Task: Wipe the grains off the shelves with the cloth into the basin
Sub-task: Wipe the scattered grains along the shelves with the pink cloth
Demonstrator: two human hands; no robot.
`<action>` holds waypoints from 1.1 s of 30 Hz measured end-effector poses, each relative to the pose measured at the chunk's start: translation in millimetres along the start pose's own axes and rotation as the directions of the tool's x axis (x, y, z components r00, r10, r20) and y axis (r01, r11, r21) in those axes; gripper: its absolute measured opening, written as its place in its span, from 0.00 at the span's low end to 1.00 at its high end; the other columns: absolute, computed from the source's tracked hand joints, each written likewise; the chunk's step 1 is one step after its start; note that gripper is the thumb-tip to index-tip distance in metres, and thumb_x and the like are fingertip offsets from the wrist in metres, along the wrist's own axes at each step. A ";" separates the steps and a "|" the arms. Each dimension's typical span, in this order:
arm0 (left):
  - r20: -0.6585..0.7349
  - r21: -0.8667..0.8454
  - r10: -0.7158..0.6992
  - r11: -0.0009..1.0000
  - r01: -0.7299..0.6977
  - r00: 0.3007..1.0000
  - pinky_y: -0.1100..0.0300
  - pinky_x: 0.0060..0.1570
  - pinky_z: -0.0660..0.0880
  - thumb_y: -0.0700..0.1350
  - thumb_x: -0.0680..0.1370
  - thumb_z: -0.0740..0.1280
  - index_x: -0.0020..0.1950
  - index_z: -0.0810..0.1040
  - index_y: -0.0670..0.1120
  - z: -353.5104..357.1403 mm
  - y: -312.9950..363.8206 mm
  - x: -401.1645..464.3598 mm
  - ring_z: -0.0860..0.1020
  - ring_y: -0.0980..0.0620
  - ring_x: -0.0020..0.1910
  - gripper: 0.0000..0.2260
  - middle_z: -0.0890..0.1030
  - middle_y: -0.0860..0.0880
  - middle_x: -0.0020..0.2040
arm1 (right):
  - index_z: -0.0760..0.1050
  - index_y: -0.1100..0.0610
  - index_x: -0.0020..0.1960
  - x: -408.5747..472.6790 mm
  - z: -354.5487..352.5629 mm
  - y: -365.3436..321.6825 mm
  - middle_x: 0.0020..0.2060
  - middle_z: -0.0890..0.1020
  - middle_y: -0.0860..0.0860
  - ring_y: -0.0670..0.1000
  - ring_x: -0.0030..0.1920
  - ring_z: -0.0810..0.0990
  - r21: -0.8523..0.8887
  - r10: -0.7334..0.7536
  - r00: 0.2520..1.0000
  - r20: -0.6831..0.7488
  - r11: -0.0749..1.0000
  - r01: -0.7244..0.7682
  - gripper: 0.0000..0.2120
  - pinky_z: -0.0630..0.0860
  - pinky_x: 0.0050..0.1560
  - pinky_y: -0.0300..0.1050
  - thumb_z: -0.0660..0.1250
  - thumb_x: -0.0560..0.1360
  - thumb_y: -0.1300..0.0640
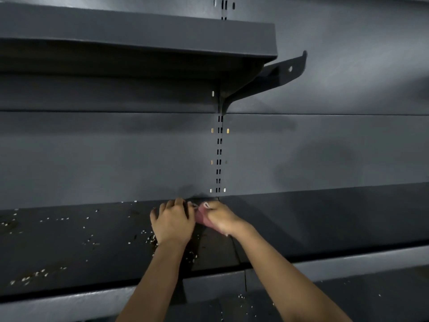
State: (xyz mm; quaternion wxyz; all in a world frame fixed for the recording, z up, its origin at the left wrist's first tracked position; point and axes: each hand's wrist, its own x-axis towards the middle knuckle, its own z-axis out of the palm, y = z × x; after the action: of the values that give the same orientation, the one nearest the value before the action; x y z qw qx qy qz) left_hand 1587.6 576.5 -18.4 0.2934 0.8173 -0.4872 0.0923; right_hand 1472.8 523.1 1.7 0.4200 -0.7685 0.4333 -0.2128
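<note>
Cloth (201,220): a small pinkish rag with a pale edge, bunched at the back of the middle shelf (325,219), just below the slotted upright (219,159). Most of it is hidden by the 2 hands.
Handling: likely soft, light and limp; it should fold to the shelf corner and drag grains without scratching. Best held as a wad under the palm, with a loose edge trailing to sweep.
Right hand (222,218): fingers curled, grasping the cloth, just right of the upright's foot.
Left hand (173,220): just left of the cloth, fingers bent down on the shelf near the back wall; whether they pinch the cloth's edge I cannot tell.
Grains (151,239): tiny pale specks, probably dry and free-rolling, scattered left of the upright across the middle shelf, thickest beside the left wrist; a few lie on the lower shelf (243,298).
Upper shelf (139,33): above and left of the upright, its top unseen.
Basin: not in view.
Progress: judging by the scatter, most wiping is yet to do.
</note>
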 end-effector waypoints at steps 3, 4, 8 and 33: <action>-0.037 -0.031 -0.026 0.999 0.025 0.999 0.47 0.64 0.64 0.53 0.79 0.55 0.55 0.77 0.46 -2.2 -1.9 -0.1 0.75 0.46 0.58 0.16 0.80 0.46 0.54 | 0.79 0.54 0.51 4.2 -10.5 1.9 0.52 0.81 0.57 0.54 0.50 0.79 0.026 0.010 0.981 -0.192 1.000 -0.005 0.11 0.74 0.55 0.45 0.60 0.78 0.51; -0.049 -0.043 -0.032 0.999 0.030 0.998 0.47 0.64 0.64 0.53 0.80 0.55 0.54 0.77 0.46 -2.7 -1.9 -0.2 0.75 0.46 0.57 0.16 0.81 0.46 0.53 | 0.79 0.57 0.53 4.3 -16.2 5.0 0.52 0.82 0.58 0.55 0.51 0.80 0.022 0.022 0.959 -0.284 1.000 -0.017 0.12 0.75 0.54 0.46 0.60 0.78 0.52; -0.038 -0.063 -0.035 0.997 0.032 0.999 0.48 0.63 0.63 0.51 0.79 0.57 0.53 0.77 0.47 -3.0 -1.4 -1.0 0.75 0.47 0.56 0.12 0.80 0.47 0.51 | 0.77 0.59 0.52 1.9 -22.5 23.0 0.46 0.81 0.58 0.59 0.47 0.79 -0.178 0.030 0.928 -0.371 0.979 -0.103 0.12 0.75 0.47 0.48 0.58 0.78 0.55; -0.056 -0.016 -0.036 0.999 0.035 0.998 0.52 0.55 0.68 0.51 0.78 0.58 0.52 0.75 0.48 -31.7 -42.1 -20.5 0.76 0.49 0.53 0.10 0.79 0.49 0.49 | 0.77 0.52 0.56 25.0 36.4 -4.0 0.46 0.82 0.51 0.51 0.47 0.78 -0.386 -0.122 0.991 -0.061 0.918 0.089 0.13 0.69 0.58 0.45 0.56 0.78 0.61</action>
State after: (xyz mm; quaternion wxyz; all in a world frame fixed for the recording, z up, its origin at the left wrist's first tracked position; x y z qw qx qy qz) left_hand 1617.3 624.6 -18.0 0.3148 0.8207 -0.4648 0.1061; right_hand 1513.2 519.9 -16.1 0.2313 -0.8482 0.4416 -0.1787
